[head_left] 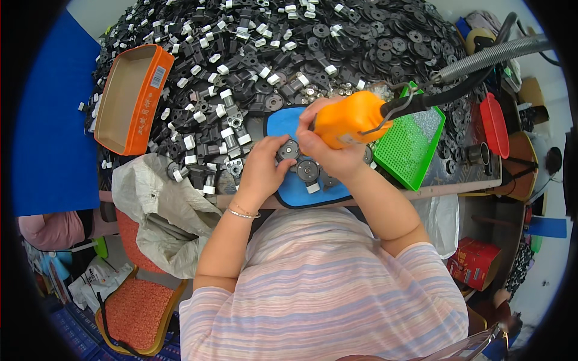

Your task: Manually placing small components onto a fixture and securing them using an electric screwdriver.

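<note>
My right hand (328,153) is wrapped around an orange power screwdriver (355,117), whose black cable end points right; its tip is hidden behind the hand. Thumb and fingers of my left hand (263,165) grip a round black plastic part (289,149) with a small metal centre. Just right of it, a second round black part (307,171) with a white tab (313,188) lies on the blue mat (278,124). More dark parts sit on the mat, partly covered by my right forearm.
Black parts with white ends (208,108) are heaped across the table, with black discs (397,45) at the back right. An orange box (141,114) stands left. A green tray (415,178) holds small clear and silvery pieces. A coiled spring (481,63) and cable cross the upper right.
</note>
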`<state>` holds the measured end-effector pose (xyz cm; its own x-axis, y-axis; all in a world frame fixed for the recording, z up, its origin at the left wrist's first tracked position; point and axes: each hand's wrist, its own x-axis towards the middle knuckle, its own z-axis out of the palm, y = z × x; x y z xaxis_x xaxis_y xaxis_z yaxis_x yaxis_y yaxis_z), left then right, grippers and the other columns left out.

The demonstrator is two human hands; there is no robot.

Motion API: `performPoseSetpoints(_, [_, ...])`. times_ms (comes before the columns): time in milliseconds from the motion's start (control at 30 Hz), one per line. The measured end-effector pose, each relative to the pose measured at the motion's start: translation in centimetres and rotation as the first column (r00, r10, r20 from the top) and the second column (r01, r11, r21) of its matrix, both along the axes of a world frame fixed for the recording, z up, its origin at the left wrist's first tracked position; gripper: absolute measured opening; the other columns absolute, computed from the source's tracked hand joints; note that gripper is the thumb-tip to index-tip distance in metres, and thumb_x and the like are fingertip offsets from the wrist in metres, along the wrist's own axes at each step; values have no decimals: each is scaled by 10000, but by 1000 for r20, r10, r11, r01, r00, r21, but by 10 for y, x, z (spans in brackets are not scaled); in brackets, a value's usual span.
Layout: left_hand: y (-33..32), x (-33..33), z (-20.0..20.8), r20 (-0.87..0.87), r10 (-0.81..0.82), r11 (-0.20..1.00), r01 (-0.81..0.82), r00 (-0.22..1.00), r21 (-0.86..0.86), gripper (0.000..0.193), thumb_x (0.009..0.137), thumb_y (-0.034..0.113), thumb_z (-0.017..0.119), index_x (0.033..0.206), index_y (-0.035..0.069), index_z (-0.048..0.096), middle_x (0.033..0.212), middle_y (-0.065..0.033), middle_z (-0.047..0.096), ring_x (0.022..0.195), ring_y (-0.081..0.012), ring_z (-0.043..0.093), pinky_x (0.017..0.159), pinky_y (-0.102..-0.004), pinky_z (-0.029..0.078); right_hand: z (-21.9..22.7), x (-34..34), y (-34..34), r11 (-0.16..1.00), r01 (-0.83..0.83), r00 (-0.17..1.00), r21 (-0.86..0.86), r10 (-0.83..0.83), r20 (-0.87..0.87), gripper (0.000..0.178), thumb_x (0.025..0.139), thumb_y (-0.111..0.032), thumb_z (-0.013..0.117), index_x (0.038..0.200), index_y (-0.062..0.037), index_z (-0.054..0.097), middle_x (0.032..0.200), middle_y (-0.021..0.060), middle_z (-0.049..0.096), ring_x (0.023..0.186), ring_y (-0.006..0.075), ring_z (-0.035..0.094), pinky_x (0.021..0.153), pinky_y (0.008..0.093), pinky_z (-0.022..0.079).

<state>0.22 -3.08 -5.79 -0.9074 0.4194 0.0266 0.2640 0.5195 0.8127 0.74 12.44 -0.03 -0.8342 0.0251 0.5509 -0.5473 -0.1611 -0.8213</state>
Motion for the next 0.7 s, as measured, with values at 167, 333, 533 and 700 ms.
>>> performPoseSetpoints(167, [0, 0, -4, -97, -16, 999, 20, 995, 34, 422, 695, 60, 740, 1089, 14, 598, 929, -142, 594, 791, -310, 572, 706, -365, 477, -1, -8, 2, 973, -7, 990, 229, 39, -138, 317, 732, 60, 678, 997, -25, 527, 878, 82, 573, 745, 147, 588, 658, 271, 474])
performPoseSetpoints(333, [4, 0, -7, -60, -7, 996, 12, 998, 87, 413, 698, 58, 738, 1085, 21, 600, 946, -141, 599, 793, -316, 571, 708, -363, 477, 1, -11, 11, 966, -203, 977, 161, 210, -31, 317, 720, 20, 708, 985, -28, 541, 863, 83, 567, 744, 148, 582, 657, 264, 473])
performPoseSetpoints(533, [2, 2, -4, -64, 3, 1000, -4, 998, -15, 417, 716, 74, 729, 1104, 10, 591, 974, -151, 603, 841, -318, 588, 728, -362, 481, 37, -1, 59, 949, -215, 965, -230, 170, -199, 293, 827, -170, 682, 1023, -42, 507, 873, 129, 557, 650, 171, 582, 635, 315, 505])
performPoseSetpoints(700, [2, 7, -13, -56, 116, 993, -114, 992, 42, 439, 699, 107, 756, 1098, 21, 595, 926, -148, 608, 787, -299, 601, 697, -346, 490, 36, 31, 151, 839, 509, 843, -191, -531, -88, 218, 791, 10, 669, 962, 2, 535, 765, 86, 584, 587, 134, 574, 558, 252, 487])
